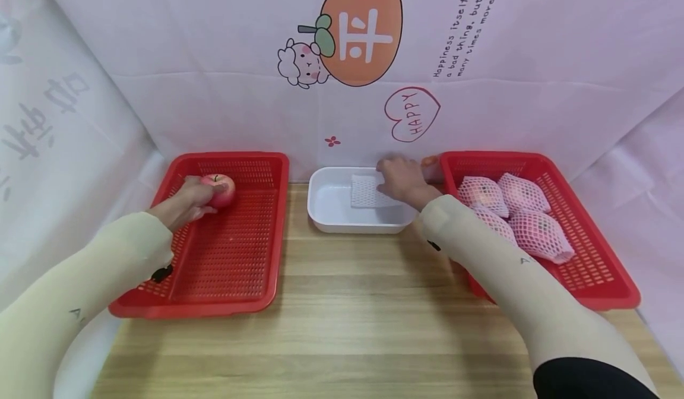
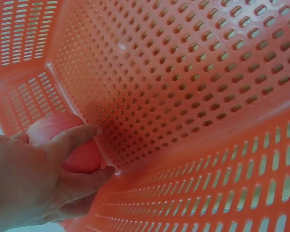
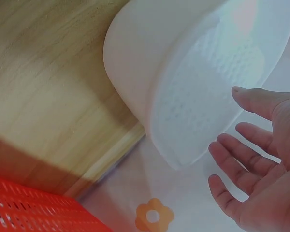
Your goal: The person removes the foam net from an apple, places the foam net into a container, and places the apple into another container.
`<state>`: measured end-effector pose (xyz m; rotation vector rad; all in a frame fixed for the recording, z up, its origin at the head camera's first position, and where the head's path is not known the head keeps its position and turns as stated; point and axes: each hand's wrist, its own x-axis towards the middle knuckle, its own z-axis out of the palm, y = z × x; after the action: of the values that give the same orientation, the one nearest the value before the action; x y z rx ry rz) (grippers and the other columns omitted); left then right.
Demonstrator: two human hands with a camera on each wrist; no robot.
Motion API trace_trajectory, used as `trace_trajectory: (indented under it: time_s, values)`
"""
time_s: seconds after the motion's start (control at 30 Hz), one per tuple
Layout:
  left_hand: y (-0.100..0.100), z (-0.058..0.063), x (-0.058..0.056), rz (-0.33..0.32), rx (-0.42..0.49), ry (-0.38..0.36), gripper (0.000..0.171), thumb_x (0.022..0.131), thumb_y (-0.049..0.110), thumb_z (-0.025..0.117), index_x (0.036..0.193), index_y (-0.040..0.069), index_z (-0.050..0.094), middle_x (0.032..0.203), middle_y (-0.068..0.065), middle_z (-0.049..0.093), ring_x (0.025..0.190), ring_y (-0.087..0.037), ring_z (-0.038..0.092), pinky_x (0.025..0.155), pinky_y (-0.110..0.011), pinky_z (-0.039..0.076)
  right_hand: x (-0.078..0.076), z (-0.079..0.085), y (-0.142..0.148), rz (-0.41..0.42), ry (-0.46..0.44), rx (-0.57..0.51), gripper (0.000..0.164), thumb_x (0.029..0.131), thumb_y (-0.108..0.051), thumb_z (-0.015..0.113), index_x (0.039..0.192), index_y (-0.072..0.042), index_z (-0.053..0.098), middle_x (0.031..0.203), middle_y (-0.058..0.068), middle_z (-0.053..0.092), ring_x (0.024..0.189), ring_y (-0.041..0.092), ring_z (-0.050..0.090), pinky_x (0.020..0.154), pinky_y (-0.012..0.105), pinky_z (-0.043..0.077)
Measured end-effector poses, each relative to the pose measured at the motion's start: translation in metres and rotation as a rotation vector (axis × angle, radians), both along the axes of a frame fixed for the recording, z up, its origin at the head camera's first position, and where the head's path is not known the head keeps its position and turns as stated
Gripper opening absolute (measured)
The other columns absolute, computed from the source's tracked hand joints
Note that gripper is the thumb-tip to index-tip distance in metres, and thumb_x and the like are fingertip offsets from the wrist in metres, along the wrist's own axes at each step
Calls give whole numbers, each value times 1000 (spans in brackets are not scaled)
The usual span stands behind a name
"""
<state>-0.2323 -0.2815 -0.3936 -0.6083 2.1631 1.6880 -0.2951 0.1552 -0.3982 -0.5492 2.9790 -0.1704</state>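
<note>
My left hand [image 1: 189, 202] grips a red apple [image 1: 227, 191] at the back left of the left red basket [image 1: 228, 250]. In the left wrist view, thumb and fingers curl round the apple [image 2: 84, 158] near the basket's corner. My right hand [image 1: 402, 179] hovers over the right end of a white plastic tub [image 1: 330, 200]. Its fingers are spread and relaxed with nothing between them, as the right wrist view shows. A flat white foam net sleeve [image 1: 366, 192] lies inside the tub, partly under the fingers in the head view.
On the right stands another red basket [image 1: 609, 289], holding several fruits in pink foam nets [image 1: 540, 233]. The right forearm crosses over its left edge. A wooden table [image 1: 342, 304] carries everything, and a printed white cloth [image 1: 224, 90] hangs right behind the containers.
</note>
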Motion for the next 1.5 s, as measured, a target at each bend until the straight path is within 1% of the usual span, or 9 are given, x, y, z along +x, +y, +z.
trace_trajectory:
  time_s: [0.17, 0.57, 0.67, 0.8, 0.9, 1.17, 1.33, 1.43, 1.5]
  values:
    - [-1, -9, 0, -26, -35, -28, 73, 112, 14, 45, 167, -4, 0, 171, -26, 13, 147, -37, 34, 103, -43, 58, 4, 6, 4, 11, -24, -33, 56, 90, -24, 84, 141, -11, 67, 136, 15, 66, 115, 35, 62, 107, 54, 53]
    - [-8, -12, -6, 7, -41, -57, 83, 113, 20, 44, 164, 1, -18, 172, -25, 9, 144, -35, 31, 119, -49, 43, 17, 17, 6, 40, -20, -35, 51, 92, -25, 82, 139, -9, 69, 132, 15, 72, 107, 34, 71, 96, 48, 60]
    - [-11, -13, -6, -19, -49, -47, 77, 113, 19, 44, 166, -3, -7, 170, -26, 12, 143, -36, 32, 119, -50, 44, 20, 20, 6, 57, -18, -33, 47, 94, -25, 80, 137, -9, 70, 129, 14, 73, 104, 32, 72, 93, 46, 61]
    - [-14, -13, -5, -42, -99, -50, 70, 113, 19, 46, 166, -7, 8, 166, -26, 21, 135, -34, 39, 108, -43, 54, 24, 25, 8, 83, -20, -25, 48, 94, -25, 80, 138, -8, 70, 130, 15, 73, 107, 33, 72, 95, 46, 61]
    - [-15, -12, -2, -51, -138, -48, 72, 113, 19, 46, 164, -9, 6, 165, -28, 22, 129, -34, 42, 95, -36, 58, 26, 31, 11, 92, -17, -26, 50, 92, -25, 81, 138, -8, 70, 132, 16, 72, 111, 35, 72, 96, 47, 61]
    - [-12, -15, 6, -55, -234, -46, 73, 110, 18, 50, 162, -11, 8, 148, -28, 32, 102, -29, 48, 74, -30, 53, 24, 41, 25, 79, 6, -18, 49, 91, -24, 82, 136, -8, 70, 131, 16, 73, 112, 35, 72, 95, 50, 62]
    - [-10, -13, 8, -66, -299, -47, 75, 111, 18, 48, 163, -10, 2, 159, -33, 27, 111, -35, 47, 83, -37, 53, 24, 51, 34, 72, 31, -29, 47, 91, -23, 82, 134, -7, 71, 127, 17, 74, 112, 36, 71, 94, 53, 62]
    - [-8, -11, 9, -83, -317, -34, 79, 111, 18, 47, 163, -10, -6, 168, -36, 14, 132, -42, 41, 104, -48, 52, 24, 59, 41, 67, 35, -35, 46, 92, -22, 81, 135, -6, 71, 128, 19, 73, 114, 39, 70, 96, 54, 61]
    - [-7, -9, 10, -84, -318, -7, 83, 111, 17, 46, 162, -10, -13, 171, -36, 3, 150, -46, 28, 120, -54, 40, 23, 65, 46, 66, 37, -27, 45, 94, -22, 79, 135, -5, 71, 129, 20, 72, 115, 41, 70, 96, 56, 60]
